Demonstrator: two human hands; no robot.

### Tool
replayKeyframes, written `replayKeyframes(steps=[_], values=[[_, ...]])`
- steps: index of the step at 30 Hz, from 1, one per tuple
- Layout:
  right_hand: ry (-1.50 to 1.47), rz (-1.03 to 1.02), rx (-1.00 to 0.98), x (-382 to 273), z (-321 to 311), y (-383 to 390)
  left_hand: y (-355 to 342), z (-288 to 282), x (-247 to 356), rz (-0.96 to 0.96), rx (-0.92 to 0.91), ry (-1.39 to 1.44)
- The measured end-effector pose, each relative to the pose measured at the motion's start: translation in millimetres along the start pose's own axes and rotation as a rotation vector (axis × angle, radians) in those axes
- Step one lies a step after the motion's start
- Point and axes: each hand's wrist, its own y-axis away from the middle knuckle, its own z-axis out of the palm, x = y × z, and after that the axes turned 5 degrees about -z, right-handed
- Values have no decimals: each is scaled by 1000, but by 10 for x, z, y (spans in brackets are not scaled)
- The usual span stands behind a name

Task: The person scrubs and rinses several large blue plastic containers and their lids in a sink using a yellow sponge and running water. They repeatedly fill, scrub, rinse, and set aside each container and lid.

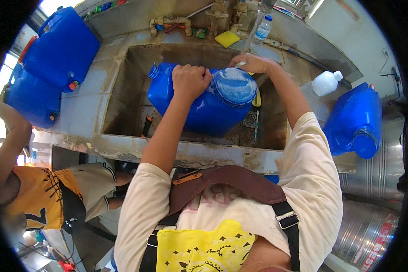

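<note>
A blue plastic jug (199, 111) lies tilted in the sink (115, 113), its wide round cap (235, 86) whitish with suds. My left hand (190, 80) is closed over the jug's top, where its handle would be. Just beyond the cap is my right hand (251, 63), fingers curled round a small pale thing that I cannot make out. Beside the jug, at the sink's right, rests a yellow-handled tool (257, 98), partly hidden. A toothbrush (256, 124) and a black-and-orange handle (146, 126) are also in the sink.
Two blue jugs (65, 45) stand at left, near another person's arm (16, 122). A yellow sponge (227, 39), a water bottle (264, 28) and pipes (170, 21) line the back. Right are a white-topped bottle (324, 85), another blue jug (356, 119) and metal drums (369, 231).
</note>
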Motion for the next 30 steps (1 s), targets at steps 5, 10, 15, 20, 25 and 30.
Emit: replayKeyframes(steps=[5, 10, 15, 20, 25, 30], values=[[143, -94, 389, 308, 328, 495, -27, 138, -3, -34, 46, -13], [45, 365, 469, 281, 1595, 1390, -388, 545, 35, -166, -23, -111], [281, 756, -147, 167, 2426, 1340, -698, 662, 9, -327, -304, -221], [128, 834, 576, 364, 1736, 1181, -646, 415, -24, -265, -464, -130], [6, 82, 836, 197, 441, 622, -566, 358, 168, -15, -553, 37], [446, 493, 534, -271, 116, 269, -725, 599, 305, -34, -580, -14]])
